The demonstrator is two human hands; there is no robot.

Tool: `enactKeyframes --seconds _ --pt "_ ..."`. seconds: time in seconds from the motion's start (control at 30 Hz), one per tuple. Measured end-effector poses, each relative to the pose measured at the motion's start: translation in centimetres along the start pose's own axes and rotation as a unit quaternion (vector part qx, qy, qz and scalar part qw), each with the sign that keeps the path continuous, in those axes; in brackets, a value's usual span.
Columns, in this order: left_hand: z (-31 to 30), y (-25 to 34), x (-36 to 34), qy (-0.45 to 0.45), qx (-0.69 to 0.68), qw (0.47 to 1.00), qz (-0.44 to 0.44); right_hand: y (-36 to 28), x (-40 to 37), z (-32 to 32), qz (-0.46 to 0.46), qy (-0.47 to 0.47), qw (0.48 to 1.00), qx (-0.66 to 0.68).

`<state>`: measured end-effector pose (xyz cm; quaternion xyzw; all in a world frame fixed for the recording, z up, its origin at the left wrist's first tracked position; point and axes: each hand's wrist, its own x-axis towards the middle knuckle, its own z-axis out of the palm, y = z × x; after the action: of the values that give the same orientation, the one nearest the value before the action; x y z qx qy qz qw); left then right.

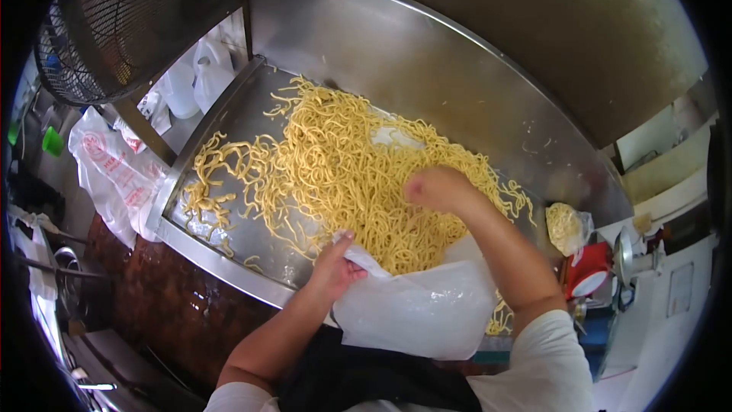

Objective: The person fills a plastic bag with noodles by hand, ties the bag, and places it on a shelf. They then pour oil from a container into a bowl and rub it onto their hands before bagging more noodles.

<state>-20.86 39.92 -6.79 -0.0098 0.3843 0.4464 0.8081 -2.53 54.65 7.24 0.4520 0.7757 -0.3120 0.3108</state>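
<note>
A large heap of yellow noodles point(328, 156) spreads over a steel tray-like table point(229, 271). My left hand point(335, 271) pinches the rim of a translucent white plastic bag point(427, 305) at the heap's near edge. The bag's mouth faces the noodles, and its body hangs over the table's front edge, close to my apron. On the right part of the heap, my right hand point(438, 187) is curled in among the noodles, its fingertips hidden beneath it. Loose strands lie scattered at the table's left end.
A tall steel backsplash point(457, 69) borders the table's far side. At upper left stands a caged fan point(91, 38), near white plastic jugs point(210, 72) and a printed plastic bag point(114, 168). On the right are a bagged portion of noodles point(566, 227) and a red scale-like object point(589, 271).
</note>
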Motion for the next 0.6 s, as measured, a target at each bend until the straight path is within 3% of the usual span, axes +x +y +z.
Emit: enactKeyframes --seconds 0.1,0.23,0.3,0.33,0.4,0.5,0.57,0.6 --pt "-0.1 -1.0 0.6 0.018 0.071 0.997 0.033 1.9 7.5 3.5 -0.003 0.129 0.985 0.11" --pt "-0.4 -0.8 0.9 0.008 0.07 0.997 0.039 0.5 10.1 8.0 0.036 0.205 0.978 0.031" --pt "-1.1 -0.9 2.0 -0.015 0.042 0.999 0.018 2.0 9.4 8.9 0.068 0.168 0.956 0.232" --pt "-0.8 -0.6 1.8 -0.021 0.04 0.999 0.026 2.4 9.4 9.2 0.066 0.174 0.956 0.225" --pt "-0.7 -0.5 0.9 -0.036 0.059 0.997 0.034 2.8 9.6 10.4 0.02 0.289 0.945 0.154" --pt "-1.9 1.2 -1.5 0.021 0.127 0.992 0.006 -0.6 3.6 7.0 0.026 0.277 0.937 0.213" --pt "-5.2 2.2 -1.1 0.011 0.169 0.985 0.012 1.1 2.1 6.7 0.035 0.43 0.87 0.238" --pt "-6.1 2.1 -1.0 0.001 0.209 0.978 0.017 1.2 0.0 5.2 -0.028 0.396 0.843 0.362"
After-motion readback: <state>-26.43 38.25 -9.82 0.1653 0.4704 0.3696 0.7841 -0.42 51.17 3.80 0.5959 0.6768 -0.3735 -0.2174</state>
